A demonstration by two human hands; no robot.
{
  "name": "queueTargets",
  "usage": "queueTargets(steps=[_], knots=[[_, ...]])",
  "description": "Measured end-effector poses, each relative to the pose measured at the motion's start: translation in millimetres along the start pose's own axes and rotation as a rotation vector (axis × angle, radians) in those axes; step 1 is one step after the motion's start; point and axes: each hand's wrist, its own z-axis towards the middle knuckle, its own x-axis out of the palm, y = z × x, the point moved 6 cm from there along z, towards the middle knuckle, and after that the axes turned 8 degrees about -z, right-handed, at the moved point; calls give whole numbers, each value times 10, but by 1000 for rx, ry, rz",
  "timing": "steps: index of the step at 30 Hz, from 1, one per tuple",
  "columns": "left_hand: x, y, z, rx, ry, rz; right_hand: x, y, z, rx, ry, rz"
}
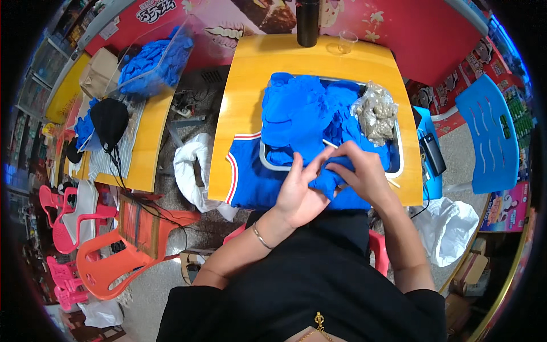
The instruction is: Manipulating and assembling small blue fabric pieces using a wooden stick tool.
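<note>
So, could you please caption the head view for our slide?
Both hands fold blue cloth beside a tray on a yellow table.

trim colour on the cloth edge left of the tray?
Red and white stripes along the edge of the blue cloth, beside the tray; seen in the head view.

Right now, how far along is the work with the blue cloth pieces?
Done: cannot tell; no separate finished pile shows. In hand: the left hand and right hand hold one blue cloth piece with a thin stick. Left: a heap of blue pieces fills the tray, beside a bag of stuffing.
</note>
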Motion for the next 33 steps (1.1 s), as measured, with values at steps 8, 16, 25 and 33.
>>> queueTargets(steps=[8, 16, 25, 33], knots=[[104, -167, -272, 306, 286, 1091, 75, -276, -153, 582, 91, 731], [-286, -377, -217, 343, -114, 968, 133, -171, -371, 194, -18, 454], [-345, -267, -205, 207, -152, 690, 81, 45, -417, -44, -49, 108], [-498, -158, -113, 237, -260, 388, 313, -96, -458, 205, 81, 326]])
